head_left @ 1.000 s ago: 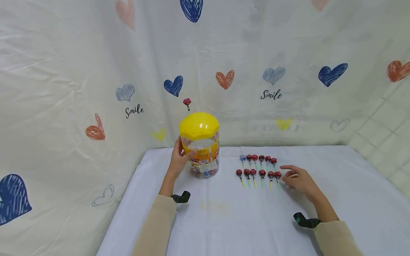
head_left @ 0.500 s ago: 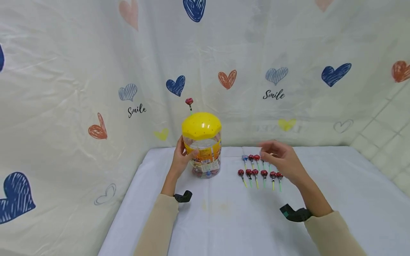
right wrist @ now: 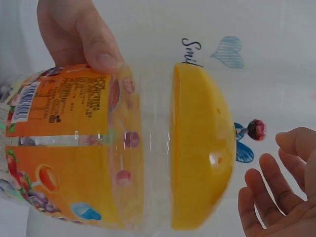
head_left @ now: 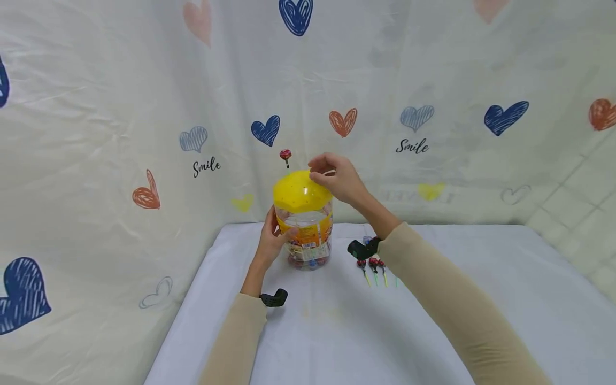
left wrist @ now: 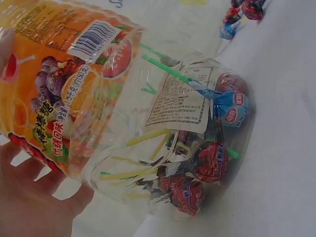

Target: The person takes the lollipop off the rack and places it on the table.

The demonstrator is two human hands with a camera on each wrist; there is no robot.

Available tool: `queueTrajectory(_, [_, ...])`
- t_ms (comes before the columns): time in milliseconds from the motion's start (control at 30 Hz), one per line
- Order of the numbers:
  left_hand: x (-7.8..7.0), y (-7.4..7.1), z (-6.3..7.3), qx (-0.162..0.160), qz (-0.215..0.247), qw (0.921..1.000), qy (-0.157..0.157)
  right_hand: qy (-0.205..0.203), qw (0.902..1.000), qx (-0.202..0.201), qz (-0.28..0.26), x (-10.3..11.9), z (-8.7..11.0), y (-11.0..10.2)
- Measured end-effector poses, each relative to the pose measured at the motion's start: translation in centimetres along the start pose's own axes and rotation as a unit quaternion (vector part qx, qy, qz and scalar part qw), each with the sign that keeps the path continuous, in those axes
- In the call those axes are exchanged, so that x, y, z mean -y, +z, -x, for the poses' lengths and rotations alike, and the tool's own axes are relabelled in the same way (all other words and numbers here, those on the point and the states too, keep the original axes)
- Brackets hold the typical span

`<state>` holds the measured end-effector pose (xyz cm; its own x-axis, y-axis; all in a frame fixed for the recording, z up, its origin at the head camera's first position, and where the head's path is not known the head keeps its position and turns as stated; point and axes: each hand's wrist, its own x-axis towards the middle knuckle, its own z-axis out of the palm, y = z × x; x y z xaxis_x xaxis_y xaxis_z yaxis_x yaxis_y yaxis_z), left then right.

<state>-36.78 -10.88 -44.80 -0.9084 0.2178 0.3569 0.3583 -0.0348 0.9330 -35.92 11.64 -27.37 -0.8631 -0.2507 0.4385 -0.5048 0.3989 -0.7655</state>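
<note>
A clear plastic jar (head_left: 315, 251) with an orange label and a domed yellow lid (head_left: 300, 193) stands on the table. My left hand (head_left: 270, 245) grips its side, thumb across the label. Red and blue wrapped lollipops (left wrist: 212, 160) lie at the bottom inside. One red lollipop (head_left: 285, 155) sticks up from the lid's top, head upward. My right hand (head_left: 338, 175) is over the lid's right side, its fingers bent loosely. In the right wrist view those fingers (right wrist: 276, 182) are close to the lollipop's head (right wrist: 257, 130) but apart from it, holding nothing.
On the white-covered table (head_left: 327, 331), lollipops (head_left: 373, 265) lie in rows right of the jar, partly hidden by the right forearm. A white curtain (head_left: 366, 69) printed with hearts hangs behind the table.
My right hand has moved from beside the lollipop rows, leftward and up, to above the jar's lid. The left hand keeps its grip on the jar.
</note>
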Motion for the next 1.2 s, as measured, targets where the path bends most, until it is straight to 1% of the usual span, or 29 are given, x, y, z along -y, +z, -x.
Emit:
queueTrajectory(100, [0.5,-0.2,-0.1,-0.002,-0.001,1.0000,0.002,0.027,0.9996,-0.010,0.000,0.3,-1.9,1.1])
queueTrajectory(267, [0.6,-0.1,-0.2,-0.003,0.002,1.0000,0.004,0.061,0.9981,-0.012,-0.006,0.4,-4.0,2.2])
queueTrajectory(400, [0.6,0.1,-0.3,-0.007,-0.005,1.0000,-0.001,0.068,0.9977,-0.002,-0.005,0.0,-5.4,2.8])
queueTrajectory(633, [0.4,0.2,-0.1,-0.021,-0.016,0.9994,-0.023,0.077,0.9969,0.013,0.008,-0.1,-6.7,4.0])
queueTrajectory(800, [0.2,0.1,-0.1,-0.022,-0.015,0.9995,-0.017,0.064,0.9978,0.001,0.019,0.1,-7.0,4.6])
queueTrajectory(933, [0.0,0.1,-0.1,-0.020,-0.019,0.9995,-0.015,0.040,0.9987,-0.032,0.008,0.5,-7.1,4.7])
queueTrajectory(1067, [0.1,0.0,-0.2,-0.018,-0.021,0.9995,-0.012,-0.004,0.9972,-0.065,-0.036,1.6,-7.1,4.0])
queueTrajectory(1200, [0.2,-0.1,-0.2,-0.015,-0.020,0.9997,-0.005,-0.029,0.9950,-0.062,-0.074,2.8,-6.4,2.7])
